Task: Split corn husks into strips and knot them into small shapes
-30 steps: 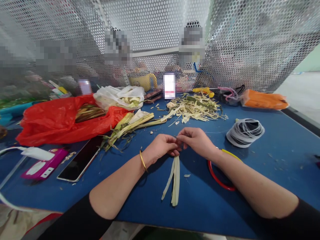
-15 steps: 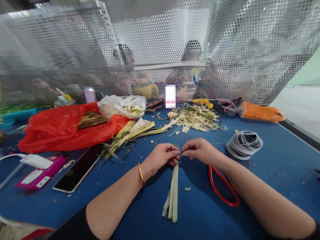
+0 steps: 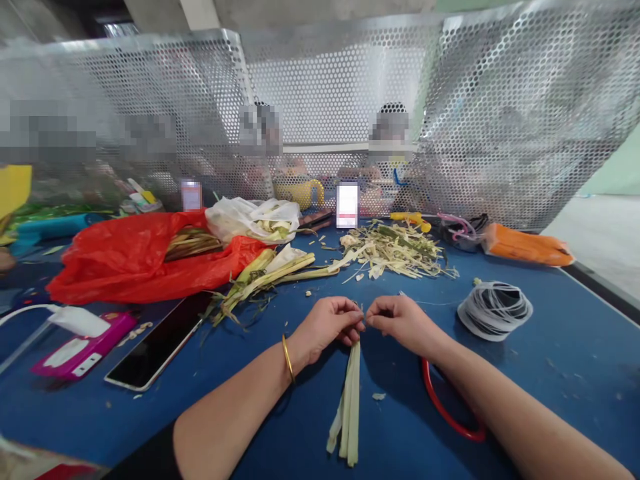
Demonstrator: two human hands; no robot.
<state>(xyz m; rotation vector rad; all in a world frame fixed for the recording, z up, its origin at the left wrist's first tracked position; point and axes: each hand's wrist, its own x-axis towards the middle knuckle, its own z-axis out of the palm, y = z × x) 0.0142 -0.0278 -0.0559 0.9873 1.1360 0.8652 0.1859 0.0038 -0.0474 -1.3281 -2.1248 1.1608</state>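
Observation:
My left hand [image 3: 333, 325] is closed on the top end of a bundle of pale, flat plant strips [image 3: 350, 407], which hang down toward me with loose lower ends. Close beside it, my right hand [image 3: 400, 320] is pinched, thumb against fingertips. Whatever lies in that pinch is too fine to make out. A thin thread [image 3: 440, 304] runs along the table between the right hand and a wound coil of clear line [image 3: 495, 310]. Under my right forearm shows a red loop handle [image 3: 447, 413]; the rest of that tool is mostly hidden.
A heap of plant scraps [image 3: 400, 250] lies beyond my hands. To the left are a red plastic bag [image 3: 115, 260], a dark phone [image 3: 160, 343] and a magenta power strip [image 3: 85, 350]. An orange packet [image 3: 527, 245] sits far right. A perforated metal screen [image 3: 340, 87] stands behind.
The view has tilted up slightly, so everything sits lower in the picture. Both hands keep nearly the same pose, fingertips close together, with the strips still in the left.

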